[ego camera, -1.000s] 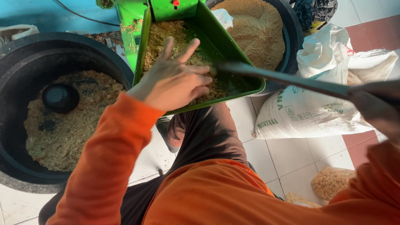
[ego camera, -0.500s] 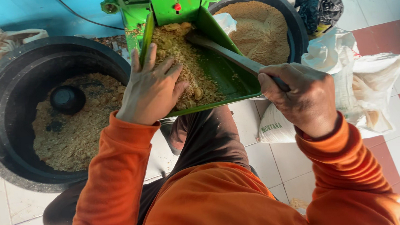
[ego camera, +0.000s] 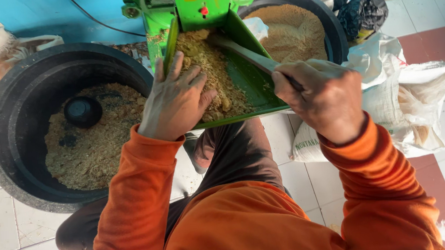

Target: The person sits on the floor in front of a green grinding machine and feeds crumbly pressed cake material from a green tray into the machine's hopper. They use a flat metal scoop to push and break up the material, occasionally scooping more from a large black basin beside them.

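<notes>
A green machine (ego camera: 191, 7) has a sloping green feed tray (ego camera: 249, 88) heaped with coarse brown meal (ego camera: 210, 72). My left hand (ego camera: 174, 99) lies flat on the meal at the tray's left side, fingers spread. My right hand (ego camera: 319, 98) is closed around a grey stick (ego camera: 246, 56) whose far end reaches up the tray toward the machine's mouth. Both arms wear orange sleeves.
A large black tub (ego camera: 8, 133) at left holds brown meal and a small black cup (ego camera: 83, 110). A second black tub (ego camera: 332, 29) of finer powder stands behind the tray. A white woven sack (ego camera: 408, 98) lies at right on the tiled floor, dark bags (ego camera: 360, 11) behind it.
My right hand came in from the far right and slid up the stick to the tray's edge. My left hand shifted further up over the meal.
</notes>
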{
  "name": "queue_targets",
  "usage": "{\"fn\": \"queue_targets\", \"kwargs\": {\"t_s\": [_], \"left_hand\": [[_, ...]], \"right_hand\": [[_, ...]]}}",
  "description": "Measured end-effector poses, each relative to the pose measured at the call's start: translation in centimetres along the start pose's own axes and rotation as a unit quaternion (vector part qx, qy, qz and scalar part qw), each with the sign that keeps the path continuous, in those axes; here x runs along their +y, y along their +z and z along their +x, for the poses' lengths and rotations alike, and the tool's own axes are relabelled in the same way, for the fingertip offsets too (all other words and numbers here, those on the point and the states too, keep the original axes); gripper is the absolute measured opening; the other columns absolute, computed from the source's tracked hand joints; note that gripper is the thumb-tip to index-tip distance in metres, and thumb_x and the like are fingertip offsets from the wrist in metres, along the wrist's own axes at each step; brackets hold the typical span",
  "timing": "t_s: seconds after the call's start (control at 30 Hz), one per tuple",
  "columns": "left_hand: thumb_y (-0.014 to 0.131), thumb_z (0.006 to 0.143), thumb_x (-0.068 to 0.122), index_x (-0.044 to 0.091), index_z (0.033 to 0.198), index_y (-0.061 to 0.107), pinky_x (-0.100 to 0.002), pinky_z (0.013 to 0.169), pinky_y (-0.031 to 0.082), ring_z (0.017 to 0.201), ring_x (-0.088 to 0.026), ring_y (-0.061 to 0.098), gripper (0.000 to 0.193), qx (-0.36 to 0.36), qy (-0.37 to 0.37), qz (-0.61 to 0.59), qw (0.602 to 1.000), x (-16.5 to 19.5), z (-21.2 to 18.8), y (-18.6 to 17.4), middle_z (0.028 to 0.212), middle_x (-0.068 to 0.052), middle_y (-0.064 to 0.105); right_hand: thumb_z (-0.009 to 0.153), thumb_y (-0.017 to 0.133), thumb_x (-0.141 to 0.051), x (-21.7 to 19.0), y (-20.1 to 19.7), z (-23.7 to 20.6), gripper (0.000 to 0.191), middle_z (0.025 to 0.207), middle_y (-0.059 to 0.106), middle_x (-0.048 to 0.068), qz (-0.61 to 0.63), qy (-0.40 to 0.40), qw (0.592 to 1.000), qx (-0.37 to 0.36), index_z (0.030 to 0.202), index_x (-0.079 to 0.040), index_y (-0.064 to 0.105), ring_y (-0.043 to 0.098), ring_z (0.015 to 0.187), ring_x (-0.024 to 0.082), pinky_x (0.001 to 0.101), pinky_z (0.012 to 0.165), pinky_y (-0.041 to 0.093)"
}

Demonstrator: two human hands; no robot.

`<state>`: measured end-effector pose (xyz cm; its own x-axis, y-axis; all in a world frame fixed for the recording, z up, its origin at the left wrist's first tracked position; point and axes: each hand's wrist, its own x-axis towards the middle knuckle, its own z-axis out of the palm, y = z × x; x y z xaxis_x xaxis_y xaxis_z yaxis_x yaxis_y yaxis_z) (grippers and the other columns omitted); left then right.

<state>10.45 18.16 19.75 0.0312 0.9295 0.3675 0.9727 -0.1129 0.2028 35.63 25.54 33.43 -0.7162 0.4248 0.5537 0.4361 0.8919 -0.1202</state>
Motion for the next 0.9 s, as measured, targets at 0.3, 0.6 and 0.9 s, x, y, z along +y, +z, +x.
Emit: {"fn": "queue_targets", "kwargs": {"t_s": [0.3,0.6,0.9], "left_hand": [[0.06,0.103,0.039,0.005,0.122,0.072,-0.065,0.119,0.021,0.142,-0.039,0.044,0.041,0.015,-0.002,-0.022,1.0,-0.4,-0.2,0.2,0.132,-0.01,0.068],[0.062,0.099,0.035,0.006,0.118,0.072,-0.064,0.117,0.024,0.137,-0.037,0.049,0.036,0.029,0.003,-0.023,0.999,-0.5,-0.2,0.0,0.126,-0.009,0.069],[0.064,0.098,0.033,0.007,0.114,0.073,-0.063,0.116,0.026,0.131,-0.031,0.053,0.032,0.016,0.001,-0.003,1.0,-0.3,-0.1,-0.4,0.12,-0.007,0.07]], "right_hand": [[0.104,0.072,-0.014,-0.3,0.9,0.5,0.011,0.076,0.069,0.01,0.011,0.008,1.0,0.002,0.101,-0.004,0.074,0.067,0.063,0.025,0.0359,0.056,0.05],[0.104,0.075,-0.015,-0.4,3.4,-0.6,0.008,0.08,0.071,0.007,0.011,0.024,1.0,-0.012,0.105,-0.007,0.073,0.067,0.064,0.019,0.0329,0.055,0.05],[0.101,0.077,-0.014,-0.2,6.0,-2.0,0.007,0.08,0.071,0.008,-0.016,0.047,0.998,0.024,0.105,-0.008,0.075,0.067,0.066,0.021,0.0348,0.059,0.051]]}}
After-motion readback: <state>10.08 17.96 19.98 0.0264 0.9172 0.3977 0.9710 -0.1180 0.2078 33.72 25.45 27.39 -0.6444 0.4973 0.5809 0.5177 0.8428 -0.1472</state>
